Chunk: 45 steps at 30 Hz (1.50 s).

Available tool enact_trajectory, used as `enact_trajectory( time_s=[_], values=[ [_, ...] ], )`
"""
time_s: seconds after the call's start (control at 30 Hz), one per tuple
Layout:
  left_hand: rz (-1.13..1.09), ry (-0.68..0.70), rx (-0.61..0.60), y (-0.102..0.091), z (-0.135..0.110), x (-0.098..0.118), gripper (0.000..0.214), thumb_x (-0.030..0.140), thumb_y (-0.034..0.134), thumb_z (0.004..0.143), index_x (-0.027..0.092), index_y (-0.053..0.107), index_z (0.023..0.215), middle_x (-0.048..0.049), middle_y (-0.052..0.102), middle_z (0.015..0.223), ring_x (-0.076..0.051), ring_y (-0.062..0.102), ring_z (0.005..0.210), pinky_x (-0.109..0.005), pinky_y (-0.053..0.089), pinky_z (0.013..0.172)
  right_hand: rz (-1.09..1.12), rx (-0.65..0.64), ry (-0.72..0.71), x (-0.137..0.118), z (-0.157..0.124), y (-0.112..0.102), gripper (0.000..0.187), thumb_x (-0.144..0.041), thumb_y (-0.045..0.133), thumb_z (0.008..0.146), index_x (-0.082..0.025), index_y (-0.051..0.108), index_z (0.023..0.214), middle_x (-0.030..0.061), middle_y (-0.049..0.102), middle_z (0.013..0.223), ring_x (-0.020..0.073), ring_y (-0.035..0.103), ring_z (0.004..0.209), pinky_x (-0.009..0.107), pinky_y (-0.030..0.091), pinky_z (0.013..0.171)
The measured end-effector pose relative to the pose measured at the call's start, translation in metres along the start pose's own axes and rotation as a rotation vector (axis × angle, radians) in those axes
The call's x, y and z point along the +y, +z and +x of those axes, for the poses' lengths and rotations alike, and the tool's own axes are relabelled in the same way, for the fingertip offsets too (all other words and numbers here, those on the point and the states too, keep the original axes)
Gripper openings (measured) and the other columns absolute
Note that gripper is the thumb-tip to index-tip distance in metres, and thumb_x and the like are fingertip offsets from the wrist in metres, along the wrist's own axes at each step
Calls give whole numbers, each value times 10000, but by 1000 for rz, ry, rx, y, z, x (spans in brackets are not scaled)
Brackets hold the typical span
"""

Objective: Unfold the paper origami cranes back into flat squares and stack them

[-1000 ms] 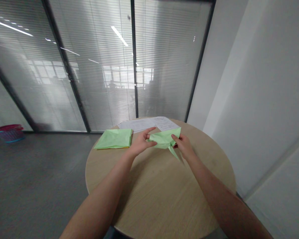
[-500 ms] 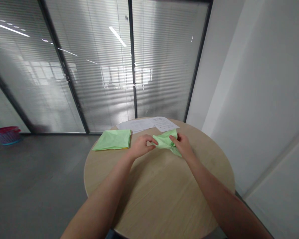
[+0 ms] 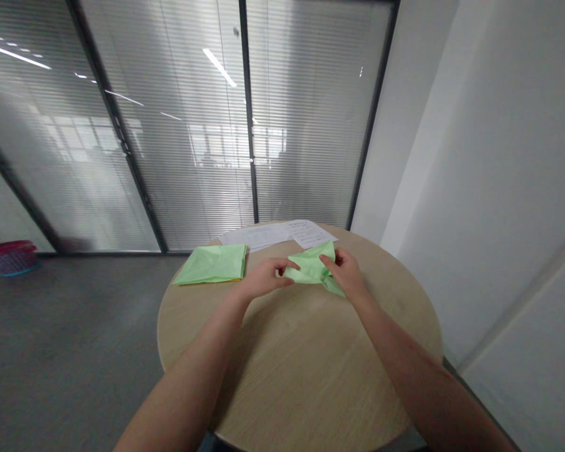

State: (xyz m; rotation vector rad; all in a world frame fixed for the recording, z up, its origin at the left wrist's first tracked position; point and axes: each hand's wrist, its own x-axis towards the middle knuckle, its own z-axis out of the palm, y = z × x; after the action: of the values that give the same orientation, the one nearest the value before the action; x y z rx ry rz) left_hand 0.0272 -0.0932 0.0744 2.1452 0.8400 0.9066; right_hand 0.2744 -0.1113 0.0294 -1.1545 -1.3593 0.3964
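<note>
Just above the table, a thin, creased piece of green paper (image 3: 308,267) is bunched and twisted at its right side. My right hand (image 3: 346,271) pinches it there, thumb in front and fingers behind. At the left end, my left hand (image 3: 269,276) has its index finger on the paper's edge, while the thumb stays apart below; the other fingers are partly hidden. Left of that hand lies a flat folded green stack (image 3: 211,263), with a thin yellow edge showing under it.
Printed white sheets (image 3: 311,233) lie at the back of the round wooden table (image 3: 301,376). Behind it stands a glass partition with blinds (image 3: 207,157). A white wall (image 3: 499,157) is close on the right. A red-and-blue basket (image 3: 9,257) sits on the floor, far left.
My left hand's index finger has come onto the paper's left edge, and its thumb has moved slightly lower. The right hand keeps its pinch. The view has shifted slightly.
</note>
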Motion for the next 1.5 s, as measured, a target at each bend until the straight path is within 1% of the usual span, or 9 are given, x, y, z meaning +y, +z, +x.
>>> enact_trajectory(
  time_s=[0.1,0.27,0.43,0.57,0.7,0.97,1.13,1.37,1.5],
  values=[
    [8,26,6,2,1,-1,276,168,767,643,253,785,904,-23,715,833,-201,581,780,-288,477,755,2,-8,-28,1,0,1,362,-543,705,759,-194,611,752,3,611,689,166,543,635,276,438,585],
    [14,81,40,2,1,-2,159,149,713,710,228,756,841,-31,731,879,-199,631,841,-318,487,855,109,-157,-60,1,-2,4,342,-465,746,743,-191,652,924,37,680,857,182,630,771,308,516,716],
    [0,86,129,-3,4,-7,72,157,691,750,201,714,802,-37,721,866,-196,644,848,-307,486,848,134,-276,-61,1,-2,5,477,-385,792,705,-223,661,1134,76,702,1077,207,661,991,367,529,883],
    [101,95,260,-7,4,-13,125,122,672,741,215,705,817,-24,719,881,-214,645,886,-334,472,908,229,-327,163,8,2,-1,478,-425,731,771,-254,650,1210,84,693,1159,218,683,972,302,570,702],
    [258,98,356,-8,4,-17,169,103,652,752,232,716,841,-38,715,911,-244,636,938,-376,461,947,294,-382,392,20,4,-5,361,-386,697,791,-231,701,1117,80,730,1042,168,680,725,233,504,516],
    [494,201,165,-2,3,-23,380,141,746,702,236,727,1070,-78,719,1140,-289,617,1092,-427,417,1027,253,-266,305,27,4,6,327,-330,730,731,-189,724,1025,72,760,911,152,657,676,254,507,581],
    [723,170,146,6,3,-14,230,358,651,874,206,762,1006,-98,755,998,-283,651,1003,-442,429,990,238,-280,164,27,4,13,373,-341,719,738,-185,717,1077,78,759,903,171,667,722,278,501,637],
    [560,123,132,13,8,-21,128,174,645,838,184,766,878,-65,761,875,-203,673,810,-297,483,763,184,-313,85,24,2,15,388,-305,648,748,-178,710,1109,72,742,916,178,654,766,302,507,695],
    [389,132,107,13,9,-25,95,181,666,840,192,761,844,-41,768,863,-180,678,796,-273,477,733,102,-300,105,24,3,11,425,-236,568,728,-175,713,1123,62,728,906,171,634,754,282,498,662]
  ],
)
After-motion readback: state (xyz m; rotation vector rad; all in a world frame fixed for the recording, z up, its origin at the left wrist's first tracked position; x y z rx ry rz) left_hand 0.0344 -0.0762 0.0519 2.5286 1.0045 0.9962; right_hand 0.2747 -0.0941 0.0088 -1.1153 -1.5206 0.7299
